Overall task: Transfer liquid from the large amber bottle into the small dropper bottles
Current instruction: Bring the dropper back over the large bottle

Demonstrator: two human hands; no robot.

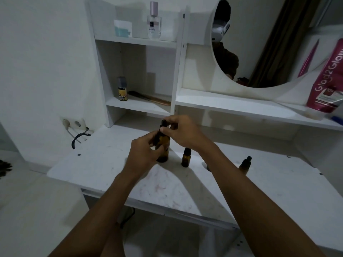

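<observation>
Two hands meet at the big bottle [164, 145], which stands on the white table [104, 164] near its far middle. The left hand [143, 153] wraps its curled fingers round the amber glass from the left. The right hand [182, 132] reaches over from the right and pinches the black cap [164, 123] at the top between thumb and fingertips.

Just right of the big bottle stands a small bottle [186, 158], amber with a black cap, apart from both hands. Farther right, a dropper bottle [245, 164] shows beside the right forearm, its lower part hidden by it.

On the far shelf unit, a perfume [154, 22] stands on the top shelf; lower down, a yellow-labelled vial [122, 89] sits left of a comb [151, 98]. A round mirror [263, 43] hangs to the right, and a pink tube [327, 78] leans at the far right edge. A socket [74, 123] sits on the left wall.
</observation>
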